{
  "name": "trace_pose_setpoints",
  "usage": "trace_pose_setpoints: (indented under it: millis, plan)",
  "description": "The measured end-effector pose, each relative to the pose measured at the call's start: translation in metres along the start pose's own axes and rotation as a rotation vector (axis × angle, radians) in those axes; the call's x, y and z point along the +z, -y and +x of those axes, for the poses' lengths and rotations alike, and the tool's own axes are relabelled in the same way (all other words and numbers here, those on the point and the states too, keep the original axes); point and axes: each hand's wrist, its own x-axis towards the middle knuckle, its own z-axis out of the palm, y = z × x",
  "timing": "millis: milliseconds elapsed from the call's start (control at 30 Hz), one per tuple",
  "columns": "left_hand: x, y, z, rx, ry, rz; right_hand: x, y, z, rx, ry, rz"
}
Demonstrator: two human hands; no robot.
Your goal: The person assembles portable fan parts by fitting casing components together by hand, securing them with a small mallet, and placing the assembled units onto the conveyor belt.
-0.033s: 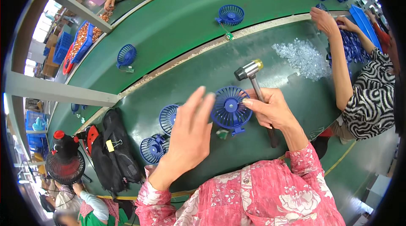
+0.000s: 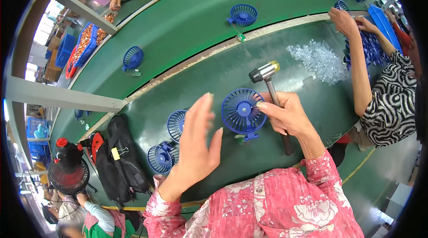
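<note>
My right hand (image 2: 287,115) is closed round the handle of a hammer (image 2: 265,72) with a black face and a yellow face. Its thumb and fingers also pinch the rim of a round blue fan housing (image 2: 237,117), held upright with its ribbed side facing me. A small green circuit board (image 2: 240,138) hangs below the housing, partly hidden. Just left of it my left hand (image 2: 196,149) is raised with fingers stretched out, holding nothing and apart from the housing. Behind that hand, two more fan housings lie on the green table, one (image 2: 176,124) partly covered, the other (image 2: 160,157) nearer me.
Beyond a pale ledge, a green belt (image 2: 178,37) carries blue fan parts. Clear small pieces (image 2: 318,62) lie heaped at right, near a co-worker's hands (image 2: 345,22). A black bag (image 2: 122,162) and a black desk fan (image 2: 69,171) stand at left, beside a metal post (image 2: 62,93).
My left hand has turned and shifted slightly left, away from the fan housing, its thumb now spread out. The hammer head and the housing have moved only slightly.
</note>
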Motion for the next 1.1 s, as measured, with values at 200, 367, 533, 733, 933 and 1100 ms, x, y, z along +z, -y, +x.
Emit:
trace_pose_setpoints:
  millis: [200, 367, 533, 733, 933, 1100]
  plan:
    - [0.021, 0.013, -0.001, -0.707, 0.241, -1.041, 0.0, 0.008, 0.001, -0.032, -0.005, -0.096]
    - [0.034, 0.013, 0.011, -0.796, 0.327, -1.221, 0.0, 0.006, 0.005, -0.089, -0.101, -0.135]
    - [0.053, 0.008, 0.013, -0.835, 0.332, -1.424, 0.005, 0.005, 0.006, -0.129, -0.152, -0.063]
    - [0.06, 0.009, 0.018, -0.793, 0.283, -1.365, 0.008, 0.002, 0.01, -0.183, -0.186, -0.151]
    - [0.057, 0.009, 0.018, -0.801, 0.199, -1.425, 0.013, -0.02, -0.003, -0.347, -0.172, -0.382]
    - [0.055, 0.018, 0.018, -0.848, 0.15, -1.431, 0.021, -0.021, -0.019, -0.081, -0.016, -0.179]
